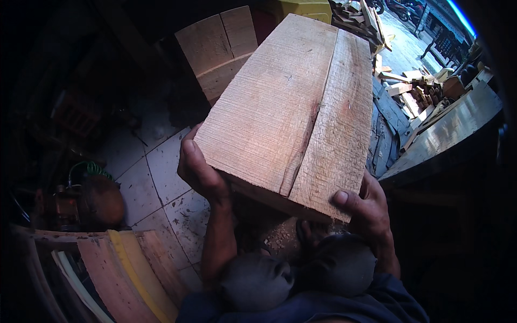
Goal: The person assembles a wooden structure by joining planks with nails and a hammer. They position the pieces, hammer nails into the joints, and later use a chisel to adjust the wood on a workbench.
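A wide, rough-sawn wooden panel fills the middle of the view, tilted and held up in front of my knees. Two boards lie edge to edge in it, with a long seam and a dark strip of bark along the near half of that seam. My left hand grips its near left corner, thumb along the edge and fingers hidden underneath. At the near right corner my right hand holds on, its thumb pressed on the top face and its other fingers mostly out of sight.
Behind the panel stands another wooden piece. Wood offcuts are heaped at the right beside a curved sheet. Several boards lean at the lower left, near a dim machine. Shavings litter the tiled floor.
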`<act>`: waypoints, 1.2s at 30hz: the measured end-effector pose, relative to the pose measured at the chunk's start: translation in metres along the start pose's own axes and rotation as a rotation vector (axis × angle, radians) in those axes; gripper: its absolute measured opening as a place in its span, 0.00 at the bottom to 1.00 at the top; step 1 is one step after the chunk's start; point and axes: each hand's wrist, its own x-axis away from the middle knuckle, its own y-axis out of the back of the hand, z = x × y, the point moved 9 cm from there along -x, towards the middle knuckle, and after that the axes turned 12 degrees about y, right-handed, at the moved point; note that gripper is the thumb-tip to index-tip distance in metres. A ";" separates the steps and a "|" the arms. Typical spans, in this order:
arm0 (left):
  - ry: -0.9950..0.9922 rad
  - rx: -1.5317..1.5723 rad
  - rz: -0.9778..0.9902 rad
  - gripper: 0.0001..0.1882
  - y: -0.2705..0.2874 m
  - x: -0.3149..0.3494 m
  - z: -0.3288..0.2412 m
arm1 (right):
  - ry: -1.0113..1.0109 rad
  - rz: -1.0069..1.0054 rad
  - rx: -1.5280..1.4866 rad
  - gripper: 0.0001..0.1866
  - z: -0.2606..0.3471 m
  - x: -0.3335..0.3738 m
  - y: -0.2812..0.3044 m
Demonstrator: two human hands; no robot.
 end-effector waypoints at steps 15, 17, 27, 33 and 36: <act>-0.040 0.111 -0.003 0.18 0.006 0.004 -0.005 | -0.054 -0.005 0.117 0.45 0.000 0.007 0.005; -0.016 0.165 -0.009 0.19 0.007 0.006 -0.001 | -0.076 0.003 0.134 0.45 0.000 0.007 0.003; -0.055 0.065 -0.004 0.24 0.009 0.009 -0.010 | -0.053 0.070 0.170 0.48 -0.004 0.011 0.011; 0.091 0.086 0.065 0.25 0.009 0.013 -0.004 | -0.014 0.096 0.083 0.38 -0.049 0.013 0.079; 0.156 0.000 0.092 0.25 0.003 0.021 -0.004 | -0.238 -0.052 0.431 0.31 -0.096 0.013 0.145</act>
